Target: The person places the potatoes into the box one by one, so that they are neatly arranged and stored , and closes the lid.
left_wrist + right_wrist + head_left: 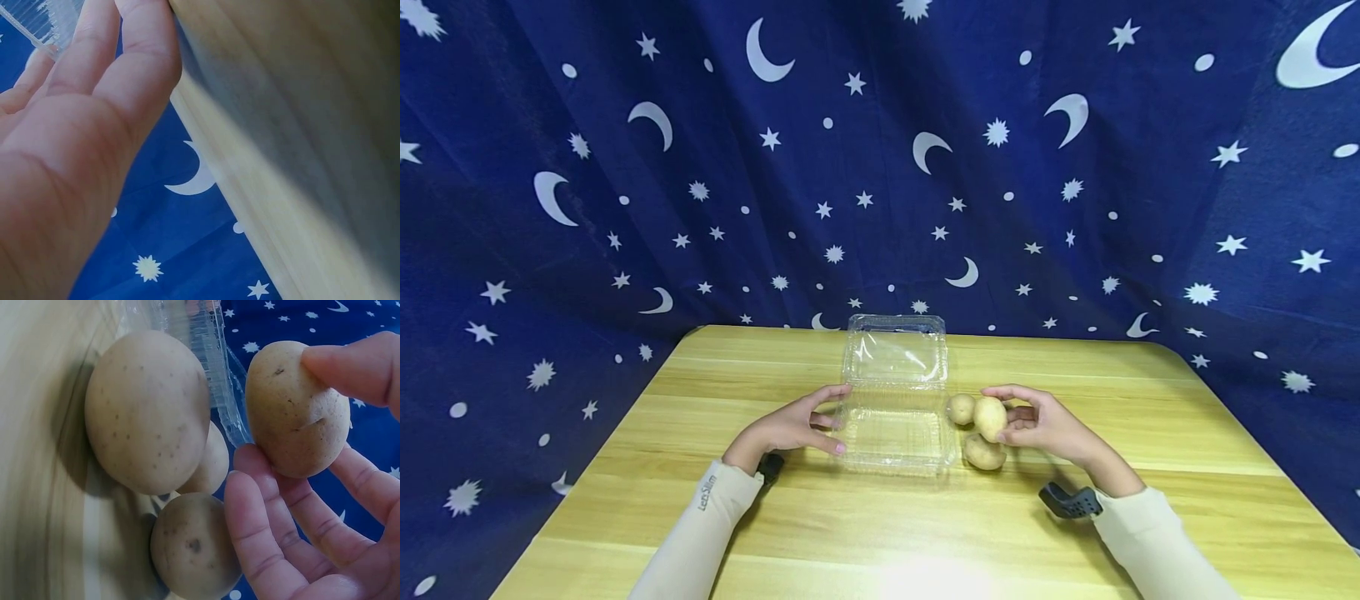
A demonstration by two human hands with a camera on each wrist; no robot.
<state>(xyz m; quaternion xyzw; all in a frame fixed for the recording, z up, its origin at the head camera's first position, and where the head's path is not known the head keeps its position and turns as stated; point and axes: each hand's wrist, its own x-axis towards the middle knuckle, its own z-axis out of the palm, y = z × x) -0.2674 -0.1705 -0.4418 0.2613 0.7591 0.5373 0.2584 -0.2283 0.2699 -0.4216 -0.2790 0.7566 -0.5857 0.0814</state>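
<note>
A clear plastic clamshell box (895,460) lies on the table with its lid (895,354) folded back. At its left side rests my left hand (793,423), thumb and fingers spread along the edge; in the left wrist view, fingers (147,62) reach toward the clear plastic (53,22). My right hand (1048,429) pinches a potato (297,415) between thumb and fingers, raised at the box's right. Beside the box lie a large potato (147,412), another partly hidden behind it (211,464), and a third potato (197,547) near my fingertips.
The wooden table (760,533) has its far edge against a dark blue curtain (880,167) with moons and stars. Black straps (1070,502) sit at both wrists, over light sleeves (1157,533).
</note>
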